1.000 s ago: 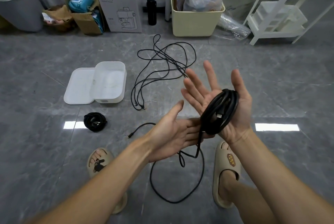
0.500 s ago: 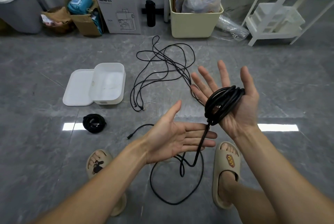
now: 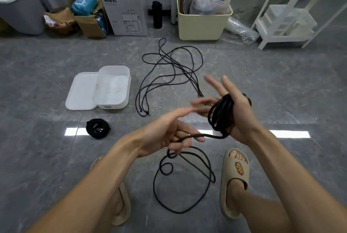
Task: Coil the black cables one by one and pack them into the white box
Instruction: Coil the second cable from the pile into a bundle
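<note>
A partly wound black cable coil (image 3: 221,114) sits looped around the palm of my right hand (image 3: 234,108), whose fingers point straight up and are blurred. Its free strand runs left through the curled fingers of my left hand (image 3: 169,131), then drops to loose loops (image 3: 180,185) on the floor between my feet. The open white box (image 3: 112,104) stands at the left, with its lid (image 3: 80,91) lying beside it. A finished black coil (image 3: 98,128) lies on the floor in front of the box. A thin loose black cable (image 3: 169,74) sprawls beyond my hands.
Along the far wall stand a grey bin (image 3: 16,7), a cardboard appliance box (image 3: 122,3), a black bottle (image 3: 157,14), a cream tub (image 3: 202,24) of bags and a white shelf rack (image 3: 291,16). My slippered feet (image 3: 235,180) flank the loose loops.
My left hand has risen and its fingers have curled onto the strand. My right hand has turned edge-on with the coil. More slack has lifted off the floor.
</note>
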Demonstrator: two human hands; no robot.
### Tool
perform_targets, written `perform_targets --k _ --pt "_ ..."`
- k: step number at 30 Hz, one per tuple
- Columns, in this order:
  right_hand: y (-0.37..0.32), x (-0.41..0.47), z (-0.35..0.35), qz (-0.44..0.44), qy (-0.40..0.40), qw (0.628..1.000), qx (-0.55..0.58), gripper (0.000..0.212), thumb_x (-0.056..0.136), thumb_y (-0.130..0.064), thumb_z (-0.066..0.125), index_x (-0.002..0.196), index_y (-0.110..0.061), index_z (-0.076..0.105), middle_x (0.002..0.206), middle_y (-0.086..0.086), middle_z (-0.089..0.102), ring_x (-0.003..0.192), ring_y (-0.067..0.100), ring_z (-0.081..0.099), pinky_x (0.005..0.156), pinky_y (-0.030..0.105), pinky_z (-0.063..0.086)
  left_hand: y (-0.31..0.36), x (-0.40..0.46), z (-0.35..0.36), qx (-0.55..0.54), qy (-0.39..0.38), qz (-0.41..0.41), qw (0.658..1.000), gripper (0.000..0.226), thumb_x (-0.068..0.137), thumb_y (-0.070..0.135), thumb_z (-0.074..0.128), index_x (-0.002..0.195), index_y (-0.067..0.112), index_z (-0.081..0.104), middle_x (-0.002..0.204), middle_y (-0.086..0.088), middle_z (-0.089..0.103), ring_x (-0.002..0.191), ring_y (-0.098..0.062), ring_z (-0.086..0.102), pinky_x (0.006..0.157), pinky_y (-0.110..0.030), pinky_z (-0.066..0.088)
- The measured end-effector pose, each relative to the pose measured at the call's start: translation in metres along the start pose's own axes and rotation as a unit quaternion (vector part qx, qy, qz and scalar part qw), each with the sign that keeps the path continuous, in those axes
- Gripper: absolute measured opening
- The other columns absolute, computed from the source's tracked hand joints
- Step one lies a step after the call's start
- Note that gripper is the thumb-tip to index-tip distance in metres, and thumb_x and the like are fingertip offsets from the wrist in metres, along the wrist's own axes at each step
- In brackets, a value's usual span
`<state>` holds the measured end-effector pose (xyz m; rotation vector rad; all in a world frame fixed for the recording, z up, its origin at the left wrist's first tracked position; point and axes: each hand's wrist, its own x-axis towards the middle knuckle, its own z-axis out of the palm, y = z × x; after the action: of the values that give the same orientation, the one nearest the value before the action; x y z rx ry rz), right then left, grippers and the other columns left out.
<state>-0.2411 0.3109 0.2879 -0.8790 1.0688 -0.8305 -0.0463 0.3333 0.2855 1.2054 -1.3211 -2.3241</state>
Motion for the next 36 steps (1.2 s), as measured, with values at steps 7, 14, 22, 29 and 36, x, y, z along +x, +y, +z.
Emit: perform_targets --k 7,14,22,29,36 --pt "0.012 -0.01 0.001 0.256 -0.281 0.915 -0.133 0.091 0.091 -0.077 0.017 0.134 -0.007 0.055 0.068 0.024 0.064 0.067 0.034 0.066 0.102 0.047 0.051 0.008 -0.012 -0.015 0.11 0.093 0.089 0.986 0.022 0.076 0.04 0.071 0.06 0.026 0.069 0.051 0.008 0.034 0.05 -0.008 0.027 0.053 -0.022 0.024" --pt "0.021 -0.008 0.021 0.237 -0.494 0.832 0.085 0.107 0.086 -0.084 0.024 0.123 0.011 0.056 0.052 0.012 0.06 0.044 0.02 0.062 0.077 0.036 0.059 -0.001 0.006 -0.005 0.009 0.101 0.192 0.976 0.018 0.077 0.023 0.073 0.061 0.028 0.066 0.065 0.015 0.06 0.066 0.002 0.055 0.068 -0.011 0.043" --pt "0.033 -0.005 0.029 0.127 -0.491 0.791 0.341 0.084 0.098 -0.067 0.022 0.146 -0.003 0.044 0.073 0.019 0.069 0.065 0.029 0.073 0.089 0.039 0.055 -0.006 0.013 0.012 -0.04 0.116 0.177 0.977 0.02 0.098 0.032 0.053 0.11 0.026 0.069 0.108 0.004 0.074 0.111 -0.008 0.065 0.102 -0.028 0.045" --pt "0.024 -0.002 0.022 0.076 -0.39 0.785 0.476 0.06 0.103 -0.043 0.04 0.154 -0.012 0.035 0.108 0.041 0.062 0.1 0.052 0.065 0.105 0.061 0.041 -0.013 0.022 0.02 -0.126 0.081 0.09 0.985 0.064 0.105 0.054 0.019 0.138 0.013 0.055 0.129 -0.013 0.062 0.117 -0.017 0.064 0.109 -0.037 0.04" --pt "0.016 0.003 0.001 0.006 -0.234 0.844 0.483 0.065 0.099 -0.046 0.05 0.157 -0.024 0.029 0.14 0.033 0.05 0.13 0.048 0.05 0.116 0.063 0.028 -0.016 0.023 0.015 -0.237 -0.007 0.038 0.971 0.093 0.094 0.072 0.018 0.144 -0.001 0.044 0.133 -0.017 0.063 0.125 -0.028 0.06 0.115 -0.042 0.036"
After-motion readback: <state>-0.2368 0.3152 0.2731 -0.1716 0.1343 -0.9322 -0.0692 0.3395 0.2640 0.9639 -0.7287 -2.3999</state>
